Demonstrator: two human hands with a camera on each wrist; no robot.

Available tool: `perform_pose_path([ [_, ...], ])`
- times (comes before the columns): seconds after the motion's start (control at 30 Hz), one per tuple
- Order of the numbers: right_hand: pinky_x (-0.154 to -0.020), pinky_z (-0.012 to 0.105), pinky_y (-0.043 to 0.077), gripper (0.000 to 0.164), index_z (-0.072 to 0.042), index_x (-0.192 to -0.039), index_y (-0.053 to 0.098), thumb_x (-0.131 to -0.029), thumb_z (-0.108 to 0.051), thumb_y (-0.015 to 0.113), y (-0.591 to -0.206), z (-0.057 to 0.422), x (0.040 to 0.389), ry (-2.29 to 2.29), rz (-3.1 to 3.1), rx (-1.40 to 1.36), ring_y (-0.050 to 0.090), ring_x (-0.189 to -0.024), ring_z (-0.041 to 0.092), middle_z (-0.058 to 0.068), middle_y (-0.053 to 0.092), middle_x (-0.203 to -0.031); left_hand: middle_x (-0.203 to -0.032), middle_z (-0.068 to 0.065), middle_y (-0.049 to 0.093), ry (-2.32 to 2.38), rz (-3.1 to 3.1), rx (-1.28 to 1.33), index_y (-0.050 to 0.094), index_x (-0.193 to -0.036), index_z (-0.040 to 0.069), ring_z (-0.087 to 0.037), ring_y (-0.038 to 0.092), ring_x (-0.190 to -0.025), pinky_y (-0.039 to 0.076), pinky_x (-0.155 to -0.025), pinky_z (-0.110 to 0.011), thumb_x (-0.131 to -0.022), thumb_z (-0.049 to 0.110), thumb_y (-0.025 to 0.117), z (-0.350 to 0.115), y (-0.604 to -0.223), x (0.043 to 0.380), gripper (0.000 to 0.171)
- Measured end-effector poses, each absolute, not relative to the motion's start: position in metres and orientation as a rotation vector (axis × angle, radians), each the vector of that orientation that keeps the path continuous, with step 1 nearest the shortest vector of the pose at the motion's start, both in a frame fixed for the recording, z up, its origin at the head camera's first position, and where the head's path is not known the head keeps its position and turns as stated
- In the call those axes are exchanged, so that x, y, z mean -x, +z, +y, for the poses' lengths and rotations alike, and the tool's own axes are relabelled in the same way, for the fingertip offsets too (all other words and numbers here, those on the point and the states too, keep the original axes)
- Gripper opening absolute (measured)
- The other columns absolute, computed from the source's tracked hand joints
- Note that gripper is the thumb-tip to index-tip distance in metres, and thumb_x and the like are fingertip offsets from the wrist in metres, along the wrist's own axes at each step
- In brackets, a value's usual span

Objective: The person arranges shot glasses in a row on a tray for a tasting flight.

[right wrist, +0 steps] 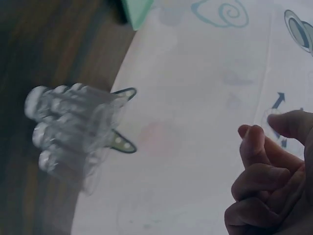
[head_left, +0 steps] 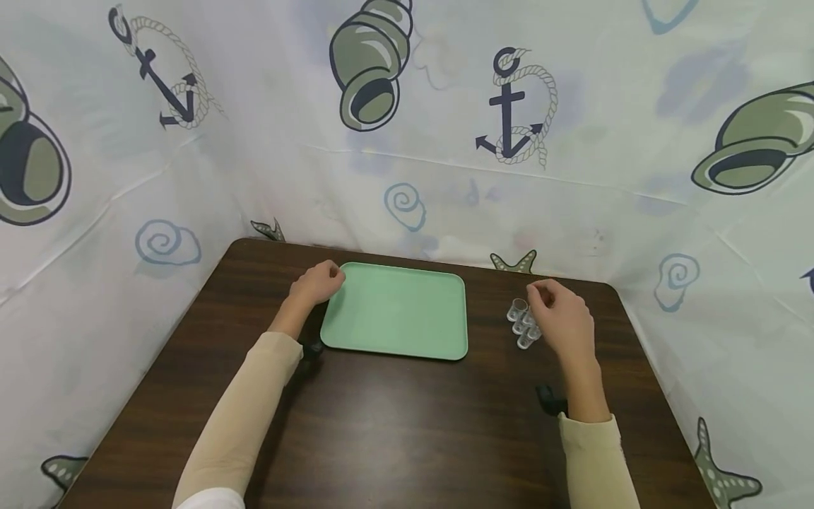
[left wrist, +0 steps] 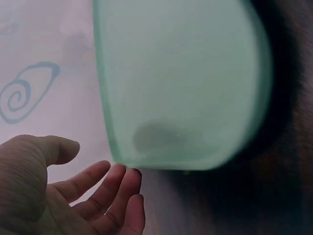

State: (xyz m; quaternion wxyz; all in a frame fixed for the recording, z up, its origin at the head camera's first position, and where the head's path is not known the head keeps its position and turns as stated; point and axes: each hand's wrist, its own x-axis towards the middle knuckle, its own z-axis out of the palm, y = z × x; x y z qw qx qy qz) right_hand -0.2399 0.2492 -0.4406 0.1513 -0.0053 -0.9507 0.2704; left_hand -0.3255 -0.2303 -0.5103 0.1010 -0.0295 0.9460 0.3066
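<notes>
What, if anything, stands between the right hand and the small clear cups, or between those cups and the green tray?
Nothing visible does: the right wrist view shows an open gap between right hand and small clear cups, and bare brown tabletop separates them from the green tray.

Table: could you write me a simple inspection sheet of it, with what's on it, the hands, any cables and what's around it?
Surface: table, dark brown, with a bright sheen toward the front.
Job's things: green tray, nothing seen on it; clear cups clustered to its right.
Clutter: nothing seen.
Left hand: at the tray's left edge, fingers relaxed; contact cannot be told.
Right hand: beside the cups, fingers bent, nothing seen in it.
Cables: nothing seen.
Surroundings: pale cloth with sea prints, behind and at both sides.
</notes>
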Motion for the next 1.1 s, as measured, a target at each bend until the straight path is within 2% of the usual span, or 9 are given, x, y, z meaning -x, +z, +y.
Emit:
perform_pose_path([
  [0.2,-0.055,0.036,0.038,0.046,-0.015,-0.13,0.074,-0.109,-0.05,0.055,-0.462,0.267,0.228,0.74,-2.844,0.085,0.055,-0.065,0.023,0.007,0.07,-0.091,-0.148,-0.022,0.057,0.921,2.751,0.031,0.047,-0.154,0.006,-0.042,0.061,-0.121,0.044,-0.105,-0.067,-0.113,0.044,0.038,-0.239,-0.519,0.321,0.056],
  [0.4,-0.05,0.034,0.036,0.044,-0.012,-0.135,0.071,-0.107,-0.044,0.061,-0.485,0.277,0.217,0.737,-2.927,0.11,0.052,-0.06,0.021,0.007,0.068,-0.088,-0.153,-0.029,0.052,0.994,2.696,-0.027,0.045,-0.156,-0.001,-0.046,0.057,-0.132,0.047,-0.108,-0.064,-0.115,0.039,0.041,-0.246,-0.525,0.319,0.057],
  [0.73,-0.053,0.035,0.039,0.051,-0.012,-0.147,0.061,-0.107,-0.043,0.063,-0.51,0.282,0.213,0.749,-2.985,0.15,0.057,-0.065,0.021,0.008,0.074,-0.101,-0.144,-0.027,0.057,1.11,2.696,-0.017,0.048,-0.153,0.0,-0.042,0.06,-0.123,0.05,-0.102,-0.058,-0.115,0.034,0.043,-0.252,-0.546,0.322,0.051],
  [0.97,-0.054,0.035,0.04,0.051,-0.013,-0.147,0.061,-0.106,-0.044,0.062,-0.517,0.283,0.218,0.77,-2.993,0.181,0.06,-0.068,0.022,0.008,0.075,-0.105,-0.131,-0.025,0.061,1.136,2.718,-0.008,0.052,-0.151,0.001,-0.036,0.061,-0.102,0.05,-0.087,-0.049,-0.114,0.032,0.048,-0.253,-0.55,0.324,0.048],
  [1.1,-0.055,0.035,0.041,0.052,-0.013,-0.148,0.06,-0.106,-0.044,0.063,-0.519,0.282,0.222,0.778,-2.996,0.182,0.061,-0.07,0.023,0.01,0.075,-0.107,-0.133,-0.024,0.061,1.146,2.721,0.013,0.053,-0.151,0.004,-0.036,0.062,-0.106,0.05,-0.089,-0.05,-0.115,0.034,0.049,-0.256,-0.551,0.324,0.048],
])
